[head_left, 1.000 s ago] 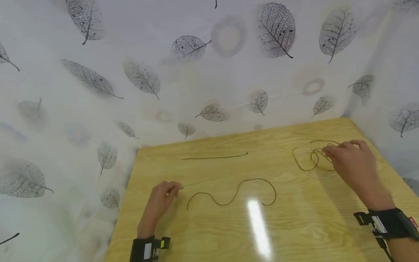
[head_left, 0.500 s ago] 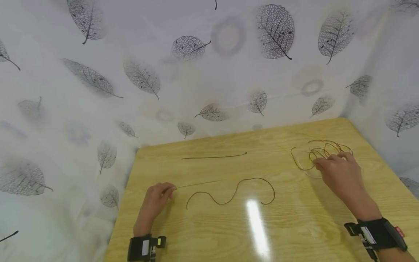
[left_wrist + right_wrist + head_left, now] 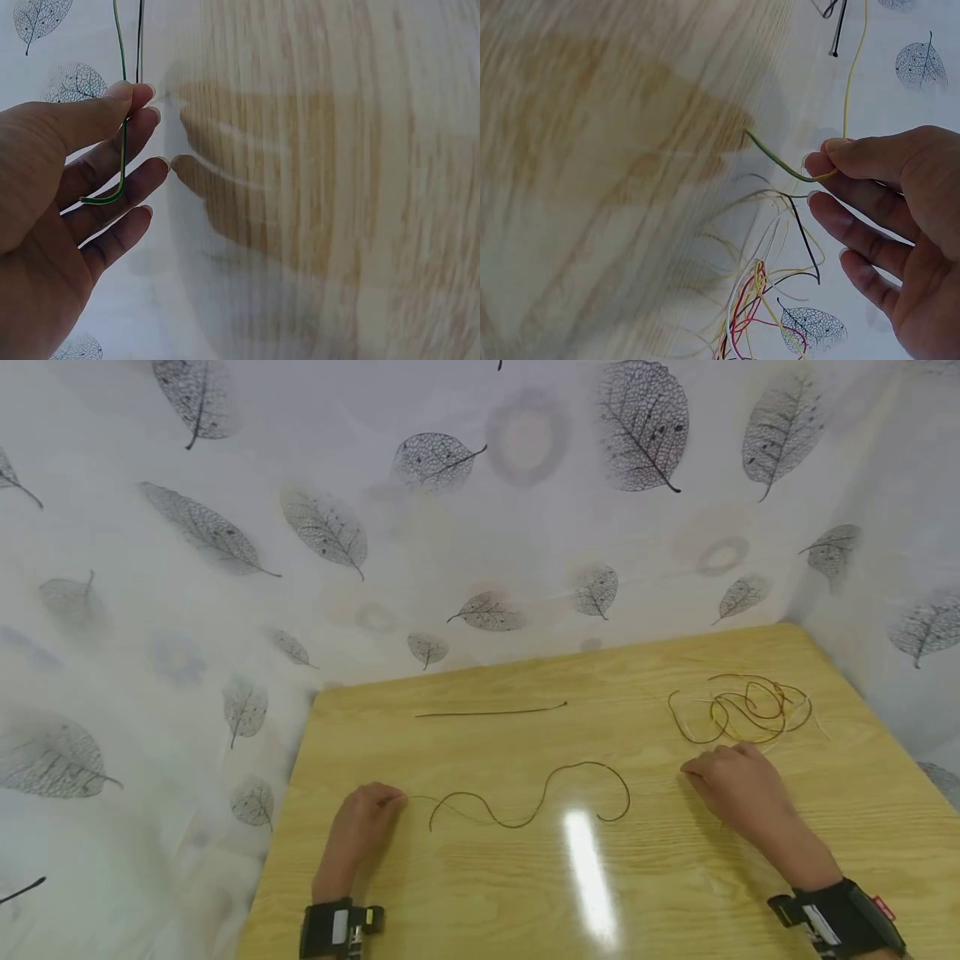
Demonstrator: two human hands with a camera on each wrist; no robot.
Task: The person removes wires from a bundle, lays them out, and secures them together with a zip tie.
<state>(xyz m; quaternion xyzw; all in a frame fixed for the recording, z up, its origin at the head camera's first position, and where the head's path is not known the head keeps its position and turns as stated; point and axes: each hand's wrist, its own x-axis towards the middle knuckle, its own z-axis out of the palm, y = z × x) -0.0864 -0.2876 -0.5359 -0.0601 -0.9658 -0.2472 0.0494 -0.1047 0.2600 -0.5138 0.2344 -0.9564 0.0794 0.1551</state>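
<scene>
My left hand (image 3: 362,822) is on the left side of the table, pinching a thin wire between thumb and index finger. Up close in the left wrist view, that green wire (image 3: 124,157) has a hooked end hanging below the pinch. Over the right of the table, my right hand (image 3: 742,797) pinches a yellow-and-green wire (image 3: 776,159) between thumb and index finger, its other fingers loosely spread. A short end sticks out past the fingertips. Whether both hands hold the same wire cannot be made out. Just beyond the right hand lies a tangle of wires (image 3: 753,700).
Between the hands, a dark wire (image 3: 588,763) lies in an S-curve on the wooden table (image 3: 487,893). Farther back, a straight dark wire (image 3: 487,713) lies crosswise. A leaf-patterned sheet (image 3: 525,527) hangs behind and beside the table.
My right hand has moved left and nearer from the tangle, which is now uncovered. The thin wire from my left hand, straight before, now sags in a curve. The left hand has barely moved.
</scene>
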